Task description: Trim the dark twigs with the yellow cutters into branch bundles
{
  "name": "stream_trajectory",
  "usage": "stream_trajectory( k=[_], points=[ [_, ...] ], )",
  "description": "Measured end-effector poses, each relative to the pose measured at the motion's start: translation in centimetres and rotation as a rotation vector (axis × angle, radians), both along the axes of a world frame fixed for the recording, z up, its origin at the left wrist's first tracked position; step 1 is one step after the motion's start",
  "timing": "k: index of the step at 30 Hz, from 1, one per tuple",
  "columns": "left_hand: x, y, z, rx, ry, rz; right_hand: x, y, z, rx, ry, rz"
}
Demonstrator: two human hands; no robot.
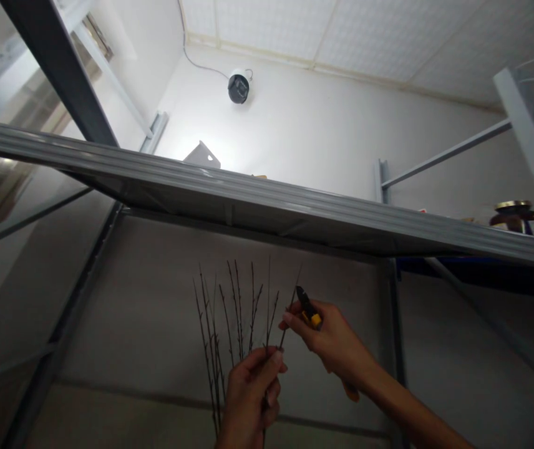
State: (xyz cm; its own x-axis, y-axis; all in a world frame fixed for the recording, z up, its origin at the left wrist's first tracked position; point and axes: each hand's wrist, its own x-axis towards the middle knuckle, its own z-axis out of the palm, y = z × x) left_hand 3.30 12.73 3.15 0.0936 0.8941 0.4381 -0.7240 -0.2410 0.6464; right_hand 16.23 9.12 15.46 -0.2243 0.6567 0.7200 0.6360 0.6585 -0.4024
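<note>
Several thin dark twigs (209, 340) with small buds stand upright in front of the wall, below the shelf. My left hand (251, 390) is closed, its thumb and fingers pinching a twig among them. My right hand (335, 340), just to the right and a little higher, holds pliers (305, 300) with black jaws and orange-yellow handles in its palm. The jaws point up and to the left. Its thumb and forefinger also pinch a thin twig (284, 337), whose lower end reaches my left fingertips. The lower ends of the other twigs run out of view.
A grey metal shelf (248, 188) crosses overhead, with posts (397, 330) on both sides. Dark-lidded jars (513, 215) stand on it at the right. A camera (239, 86) is mounted on the white wall above.
</note>
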Motion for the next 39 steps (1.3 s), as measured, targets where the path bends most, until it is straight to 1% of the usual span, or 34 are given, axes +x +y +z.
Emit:
stream_trajectory(
  k=[2, 3, 7, 9, 11, 13, 18, 24, 28, 31, 33, 35, 36, 37, 39],
  points=[
    [0.0, -0.2, 0.1, -0.003, 0.0, 0.011, 0.5, -0.5, 0.4, 0.077, -0.158, -0.101],
    [-0.1, -0.2, 0.1, -0.001, 0.003, 0.025, 0.8, -0.7, 0.6, 0.119, -0.26, -0.172],
    [-0.3, -0.7, 0.4, 0.019, 0.026, 0.097, 1.6, -1.9, 1.5, 0.289, -0.672, -0.527],
    [-0.4, -1.0, 0.4, 0.021, 0.04, 0.119, 1.6, -2.5, 1.9, 0.391, -0.84, -0.651],
    [-0.4, -1.1, 0.3, 0.028, 0.055, 0.131, 1.4, -2.9, 2.4, 0.472, -0.982, -0.705],
    [-0.4, -1.1, 0.2, 0.042, 0.062, 0.137, 1.2, -3.1, 2.6, 0.513, -1.07, -0.717],
    [-0.2, -1.0, -0.2, 0.077, 0.057, 0.142, 1.0, -3.1, 2.5, 0.514, -1.151, -0.704],
    [-0.4, -1.4, -0.2, 0.057, 0.048, 0.159, 1.1, -2.6, 1.6, 0.477, -1.134, -0.712],
    [-0.6, -1.4, -0.3, 0.057, 0.052, 0.158, 1.6, -1.9, 0.8, 0.429, -1.081, -0.678],
    [-0.6, -1.1, -0.3, 0.064, 0.061, 0.13, 1.9, -1.1, 0.4, 0.385, -1.027, -0.661],
    [-0.7, -0.8, -0.4, 0.056, 0.048, 0.102, 2.1, -0.5, 0.3, 0.369, -0.994, -0.674],
    [-0.9, -0.3, -0.4, 0.041, 0.013, 0.069, 2.4, 0.1, 0.3, 0.336, -0.906, -0.677],
    [-1.0, -0.1, -0.4, 0.036, -0.005, 0.052, 2.5, 0.3, 0.3, 0.295, -0.816, -0.632],
    [-1.2, 0.1, -0.4, 0.033, -0.015, 0.034, 2.5, 0.5, 0.3, 0.232, -0.692, -0.551],
    [-1.4, 0.3, -0.5, 0.026, -0.01, -0.002, 2.4, 0.8, -0.1, 0.034, -0.382, -0.309]
  ],
)
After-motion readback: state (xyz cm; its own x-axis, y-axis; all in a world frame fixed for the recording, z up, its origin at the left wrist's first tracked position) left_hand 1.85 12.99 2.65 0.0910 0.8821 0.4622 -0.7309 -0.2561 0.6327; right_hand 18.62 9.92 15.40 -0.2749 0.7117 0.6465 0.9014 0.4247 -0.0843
